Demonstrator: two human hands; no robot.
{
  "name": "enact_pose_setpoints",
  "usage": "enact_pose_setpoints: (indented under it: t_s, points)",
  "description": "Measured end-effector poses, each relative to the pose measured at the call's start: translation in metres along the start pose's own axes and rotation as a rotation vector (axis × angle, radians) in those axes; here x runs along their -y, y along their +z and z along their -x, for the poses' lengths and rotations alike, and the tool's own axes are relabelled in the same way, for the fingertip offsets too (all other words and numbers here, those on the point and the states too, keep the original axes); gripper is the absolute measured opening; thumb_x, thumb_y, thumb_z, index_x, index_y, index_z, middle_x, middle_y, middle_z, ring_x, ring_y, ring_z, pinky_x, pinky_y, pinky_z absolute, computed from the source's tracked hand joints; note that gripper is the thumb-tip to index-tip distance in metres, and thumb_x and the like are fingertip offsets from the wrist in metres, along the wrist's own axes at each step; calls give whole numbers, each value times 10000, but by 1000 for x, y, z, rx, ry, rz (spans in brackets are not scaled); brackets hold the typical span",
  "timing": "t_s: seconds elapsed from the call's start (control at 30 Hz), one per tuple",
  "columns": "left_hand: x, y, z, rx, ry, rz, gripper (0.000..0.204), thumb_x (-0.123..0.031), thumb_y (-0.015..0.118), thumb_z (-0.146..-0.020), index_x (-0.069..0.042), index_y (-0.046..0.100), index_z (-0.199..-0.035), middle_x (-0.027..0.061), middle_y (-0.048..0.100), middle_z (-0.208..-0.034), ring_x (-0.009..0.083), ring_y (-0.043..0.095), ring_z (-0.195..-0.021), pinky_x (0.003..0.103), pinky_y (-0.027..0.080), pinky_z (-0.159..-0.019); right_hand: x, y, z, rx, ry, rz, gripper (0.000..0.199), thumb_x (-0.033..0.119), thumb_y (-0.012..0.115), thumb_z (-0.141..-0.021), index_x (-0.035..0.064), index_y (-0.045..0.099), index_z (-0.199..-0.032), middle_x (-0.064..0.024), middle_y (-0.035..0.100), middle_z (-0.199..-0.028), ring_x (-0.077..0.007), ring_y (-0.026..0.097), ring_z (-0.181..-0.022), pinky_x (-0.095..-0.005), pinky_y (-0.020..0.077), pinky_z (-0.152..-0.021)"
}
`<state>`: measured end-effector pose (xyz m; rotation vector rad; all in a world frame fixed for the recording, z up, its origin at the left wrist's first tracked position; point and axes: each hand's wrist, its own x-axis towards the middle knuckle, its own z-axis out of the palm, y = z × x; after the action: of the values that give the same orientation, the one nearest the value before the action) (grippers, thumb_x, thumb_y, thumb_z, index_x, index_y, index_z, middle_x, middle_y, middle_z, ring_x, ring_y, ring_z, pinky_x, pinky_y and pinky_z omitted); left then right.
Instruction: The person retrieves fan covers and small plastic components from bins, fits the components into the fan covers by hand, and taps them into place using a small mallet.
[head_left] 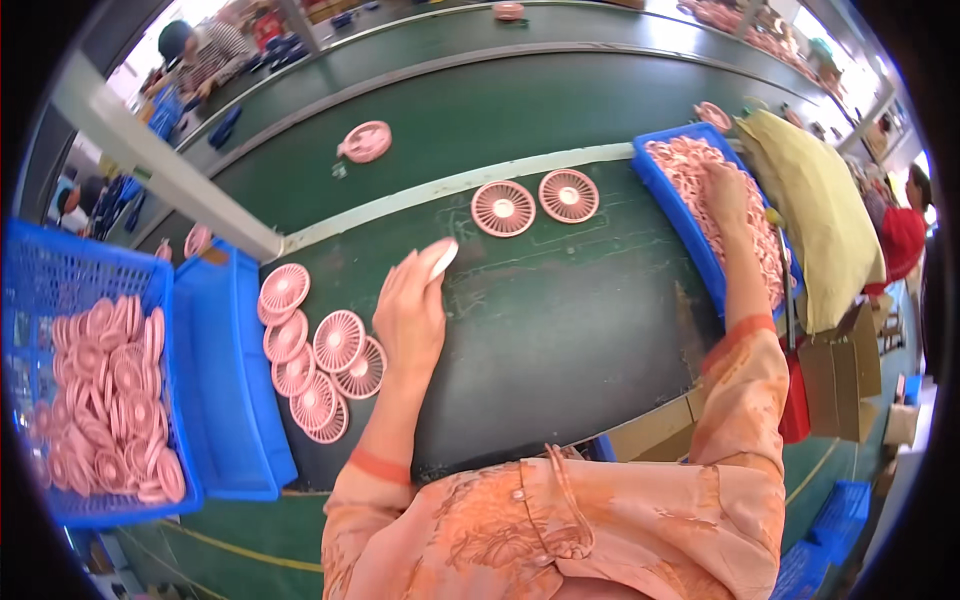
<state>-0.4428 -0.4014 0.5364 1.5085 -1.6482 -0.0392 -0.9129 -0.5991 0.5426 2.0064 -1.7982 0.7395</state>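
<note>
My left hand (408,315) is closed on a pale pink round disc (440,258), tilted so it shows nearly edge-on above the green work surface. Beside that hand, several pink round fan grilles (339,341) lie overlapping in a loose pile. At the far side of the surface, two more pink grilles (503,208) rest flat next to each other. My right hand (724,195) is down in a blue bin (668,205) full of small pink plastic parts (765,250). Its fingers are bent among the parts, and what they pinch is hidden.
To the left stand a blue basket (185,440) heaped with pink round parts and a blue tray (225,370). A green conveyor belt (480,110) carries a pink fan part (366,142). A yellowish sack (810,215) leans beyond the bin. Other people work across the line.
</note>
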Motion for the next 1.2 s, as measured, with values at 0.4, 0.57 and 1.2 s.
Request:
enact_pose_setpoints:
  t_s: [0.4, 0.57, 1.2]
  points:
    - [18, 8, -6, 166, 28, -85, 561, -205, 797, -796, -66, 609, -1305, 170, 546, -1388, 394, 421, -1383, 515, 356, -1133, 23, -73, 56, 112, 244, -209, 287, 272, 807, -835, -2, 726, -865, -87, 700, -840, -169, 661, -757, -322, 527, -721]
    - [27, -75, 32, 144, -171, -446, 651, -332, 784, -804, 22, 569, -1306, 246, 563, -1267, 404, 505, -1243, 477, 410, -1073, 100, -105, 141, 152, 342, -967, 80, 72, 782, -850, 33, 712, -848, -5, 695, -965, -84, 626, -862, -238, 487, -772]
    - [2, -90, 101, 88, -631, 921, 206, -85, 737, -926, -34, 608, -1078, 58, 701, -1027, 120, 686, -867, 269, 584, -794, 301, -114, 225, 920, 552, -1849, 270, 71, 714, -935, 28, 665, -1196, -20, 667, -1082, -108, 668, -930, -267, 566, -851]
